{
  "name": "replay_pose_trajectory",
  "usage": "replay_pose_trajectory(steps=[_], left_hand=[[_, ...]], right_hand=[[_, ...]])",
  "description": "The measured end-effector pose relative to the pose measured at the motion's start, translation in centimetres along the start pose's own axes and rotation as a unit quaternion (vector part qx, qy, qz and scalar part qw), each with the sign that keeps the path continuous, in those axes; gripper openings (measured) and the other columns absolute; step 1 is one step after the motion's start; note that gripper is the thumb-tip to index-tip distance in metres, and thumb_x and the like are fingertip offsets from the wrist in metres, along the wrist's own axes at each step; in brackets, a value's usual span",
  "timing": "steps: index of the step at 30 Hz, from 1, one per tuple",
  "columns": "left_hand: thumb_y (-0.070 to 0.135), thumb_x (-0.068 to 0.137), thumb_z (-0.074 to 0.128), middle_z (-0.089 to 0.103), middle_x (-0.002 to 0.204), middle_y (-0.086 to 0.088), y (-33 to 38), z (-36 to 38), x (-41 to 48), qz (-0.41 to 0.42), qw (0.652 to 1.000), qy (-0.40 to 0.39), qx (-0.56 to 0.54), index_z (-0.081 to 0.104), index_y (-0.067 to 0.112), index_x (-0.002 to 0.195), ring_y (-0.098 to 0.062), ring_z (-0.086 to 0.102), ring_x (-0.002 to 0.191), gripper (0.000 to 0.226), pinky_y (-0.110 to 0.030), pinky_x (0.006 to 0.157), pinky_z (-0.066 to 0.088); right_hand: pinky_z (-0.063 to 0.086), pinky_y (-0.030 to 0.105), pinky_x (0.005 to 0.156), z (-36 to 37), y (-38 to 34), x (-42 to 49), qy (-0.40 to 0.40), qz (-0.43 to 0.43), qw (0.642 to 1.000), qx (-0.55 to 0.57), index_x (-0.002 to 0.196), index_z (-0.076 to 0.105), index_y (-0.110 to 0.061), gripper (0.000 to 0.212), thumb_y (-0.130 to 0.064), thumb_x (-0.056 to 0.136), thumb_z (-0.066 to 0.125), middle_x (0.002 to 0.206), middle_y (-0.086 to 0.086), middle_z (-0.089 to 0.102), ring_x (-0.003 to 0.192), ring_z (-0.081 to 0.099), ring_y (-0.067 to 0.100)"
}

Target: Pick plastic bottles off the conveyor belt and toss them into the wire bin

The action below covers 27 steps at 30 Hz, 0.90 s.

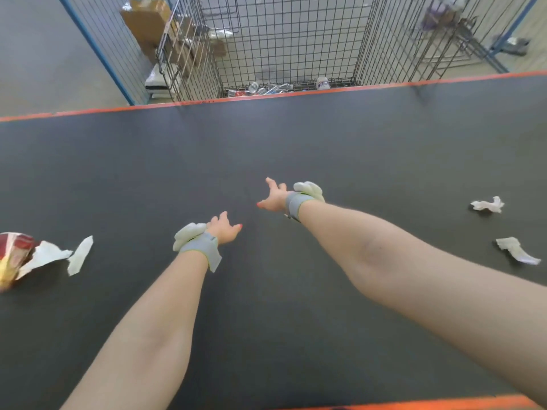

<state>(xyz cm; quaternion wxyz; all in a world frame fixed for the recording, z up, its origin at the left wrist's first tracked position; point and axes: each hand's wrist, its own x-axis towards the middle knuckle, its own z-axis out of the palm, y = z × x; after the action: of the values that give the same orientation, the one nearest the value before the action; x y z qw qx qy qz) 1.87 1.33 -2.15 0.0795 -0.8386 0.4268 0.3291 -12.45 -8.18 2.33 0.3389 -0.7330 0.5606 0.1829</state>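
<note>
Up top at frame centre, plastic bottles (268,88) lie in the wire bin (284,39). Lower down, over the dark conveyor belt (384,143), left hand (226,229) and right hand (273,195) reach forward with fingers spread, both empty. Paper scraps (488,205) lie at right.

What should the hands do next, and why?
Probably draw both hands back and wait. The left hand and right hand are open and hold nothing, and the belt shows only paper scraps and a red wrapper; the only bottles lie in the wire bin.
</note>
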Motion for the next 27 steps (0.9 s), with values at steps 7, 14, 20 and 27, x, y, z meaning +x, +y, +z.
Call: replay_pose_trajectory(steps=[7,14,20,27], left_hand=[[0.050,0.093,0.045,0.033,0.149,-0.014,-4.8,1.6,-2.0,-0.016,0.999,0.032,0.040,0.015,0.012,0.151,-0.032,0.028,0.140,0.075,-0.043,0.115,0.025],[0.049,0.088,0.056,0.015,0.156,-0.013,-11.6,0.7,-3.6,-0.079,0.994,0.052,0.057,0.009,0.019,0.153,-0.034,0.012,0.144,0.086,-0.045,0.118,0.017],[0.057,0.076,0.068,-0.011,0.159,-0.010,-15.3,1.7,-4.5,-0.102,0.991,0.033,0.083,-0.003,0.025,0.153,-0.038,-0.008,0.146,0.110,-0.052,0.119,0.009],[0.047,0.089,0.054,-0.024,0.157,-0.005,-16.1,2.8,-3.7,-0.125,0.986,0.113,-0.021,-0.005,0.028,0.153,-0.035,-0.023,0.144,0.088,-0.064,0.113,0.014]], right_hand=[[0.015,0.049,0.116,3.9,-1.0,-3.6,-0.039,-0.018,0.999,-0.016,0.154,-0.005,-0.030,0.081,-0.050,0.096,0.047,0.162,0.006,-0.005,0.147,0.009,0.036],[0.028,0.046,0.113,6.9,-3.1,-5.3,-0.059,-0.054,0.996,-0.035,0.154,-0.007,-0.033,0.083,-0.049,0.094,0.050,0.161,0.003,0.002,0.142,0.026,0.032],[0.019,0.050,0.115,9.4,-4.2,-6.1,-0.091,-0.081,0.992,-0.028,0.152,-0.012,-0.036,0.101,-0.058,0.086,0.060,0.162,-0.002,-0.010,0.148,0.009,0.032],[0.023,0.052,0.114,12.3,-4.9,-4.5,-0.100,-0.092,0.991,-0.009,0.152,-0.013,-0.035,0.106,-0.060,0.082,0.063,0.162,0.001,-0.006,0.148,0.013,0.033]])
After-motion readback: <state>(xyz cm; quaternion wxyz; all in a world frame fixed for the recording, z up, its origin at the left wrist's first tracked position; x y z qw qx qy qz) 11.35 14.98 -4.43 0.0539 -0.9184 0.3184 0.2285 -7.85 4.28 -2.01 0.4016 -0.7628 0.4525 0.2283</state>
